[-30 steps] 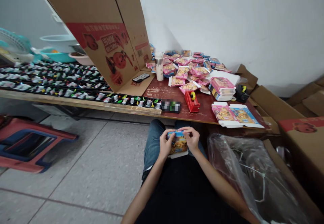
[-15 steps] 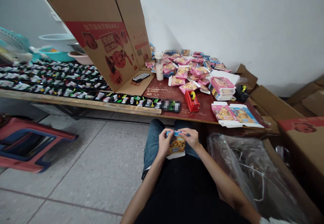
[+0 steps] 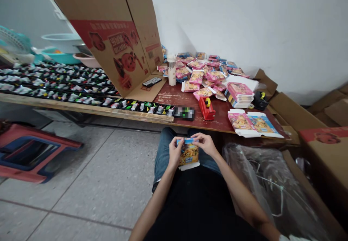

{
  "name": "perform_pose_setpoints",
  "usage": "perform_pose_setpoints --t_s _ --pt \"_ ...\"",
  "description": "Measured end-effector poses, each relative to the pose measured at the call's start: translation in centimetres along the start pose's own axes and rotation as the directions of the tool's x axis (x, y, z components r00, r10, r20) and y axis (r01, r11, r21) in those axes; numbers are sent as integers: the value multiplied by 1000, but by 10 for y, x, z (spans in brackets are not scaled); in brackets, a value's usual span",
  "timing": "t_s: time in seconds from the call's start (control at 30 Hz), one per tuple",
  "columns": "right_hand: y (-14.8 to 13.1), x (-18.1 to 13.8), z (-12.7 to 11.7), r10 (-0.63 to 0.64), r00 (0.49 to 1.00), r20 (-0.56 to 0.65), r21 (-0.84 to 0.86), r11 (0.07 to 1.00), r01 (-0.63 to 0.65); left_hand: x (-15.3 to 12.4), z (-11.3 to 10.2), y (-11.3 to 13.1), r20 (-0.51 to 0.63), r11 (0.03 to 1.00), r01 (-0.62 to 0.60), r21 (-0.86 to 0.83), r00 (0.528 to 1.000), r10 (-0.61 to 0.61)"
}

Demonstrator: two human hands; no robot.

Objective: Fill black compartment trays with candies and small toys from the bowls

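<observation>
Over my lap, both hands hold a small printed carton with a blue top and a yellow picture. My left hand grips its left side. My right hand pinches its top right corner, fingers closed. A white flap sticks out at the carton's bottom edge. Just ahead, on the red-brown table, lie two flat unfolded cartons and a red tape dispenser.
A heap of pink cartons and a white bottle sit at the table's back. A big open cardboard box stands left of them, beside rows of small packets. A clear plastic bag is at my right, stacked stools at left.
The carton has risen a little and turned more upright in my hands. My right fingers have shifted along its top edge.
</observation>
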State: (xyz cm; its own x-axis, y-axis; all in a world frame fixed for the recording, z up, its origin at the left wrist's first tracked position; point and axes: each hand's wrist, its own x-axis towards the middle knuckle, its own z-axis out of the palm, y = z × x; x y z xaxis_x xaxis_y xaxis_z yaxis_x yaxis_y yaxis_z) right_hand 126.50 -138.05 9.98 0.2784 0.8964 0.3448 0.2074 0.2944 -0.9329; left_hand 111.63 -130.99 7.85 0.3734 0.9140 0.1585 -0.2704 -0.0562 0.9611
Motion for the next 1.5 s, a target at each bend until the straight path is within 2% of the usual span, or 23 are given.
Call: perform_pose_setpoints --t_s 0.13,0.2,0.27,0.3,0.33,0.37,0.47,0.57,0.63,0.73,0.83,0.9,1.07,1.23,1.3,1.4,1.5 --pt "-13 12 -13 7 1000 -23 -7 1000 -8 -2 3 -1 105 999 7 -37 994 -3" --pt "-20 27 -29 -89 980 -178 -118 991 69 -3 4 -2 146 998 35 -54 989 -27" --pt "-23 47 -52 -238 885 -399 -308 944 114 -3 4 -3 144 995 58 -84 989 -45" --pt "-23 58 -64 -275 829 -487 -375 923 86 -4 4 -3 127 993 64 -100 991 -51" --pt "-21 69 -76 -266 795 -546 -397 917 34 -4 4 -3 105 992 64 -109 993 -53" --pt "-17 79 -87 -215 788 -577 -380 925 -27 -4 4 -3 82 993 58 -106 995 -49" --pt "-2 102 -108 -2 834 -551 -238 959 -155 -6 4 0 26 998 17 -60 1000 -16" --pt "13 113 -109 73 849 -524 -128 978 -163 -7 4 2 1 999 -8 -42 1000 8" --pt "20 117 -105 84 830 -551 -55 989 -136 -7 4 2 -7 999 -23 -34 1000 23" --pt "25 123 -99 70 774 -629 29 997 -66 -6 4 0 -15 999 -38 -24 999 37" --pt "27 127 -96 51 721 -691 73 997 -1 -5 3 0 -21 999 -32 -36 999 31" --pt "29 122 -95 38 706 -707 77 997 23 -5 4 0 -31 999 -29 -44 999 27" --pt "40 91 -88 -19 726 -687 -2 1000 25 -6 5 1 -57 999 -19 -50 998 16" --pt "48 79 -85 -174 775 -607 -340 939 -56 -6 6 4 -83 999 -40 -36 996 37" --pt "50 80 -84 -207 768 -606 -409 909 -78 -7 5 6 -125 998 -65 -9 990 63" --pt "50 82 -85 -209 743 -635 -419 902 -105 -8 4 8 -187 988 -141 57 971 149" --pt "43 77 -87 -190 736 -650 -422 896 -141 -10 3 8 -200 970 -215 109 951 234"
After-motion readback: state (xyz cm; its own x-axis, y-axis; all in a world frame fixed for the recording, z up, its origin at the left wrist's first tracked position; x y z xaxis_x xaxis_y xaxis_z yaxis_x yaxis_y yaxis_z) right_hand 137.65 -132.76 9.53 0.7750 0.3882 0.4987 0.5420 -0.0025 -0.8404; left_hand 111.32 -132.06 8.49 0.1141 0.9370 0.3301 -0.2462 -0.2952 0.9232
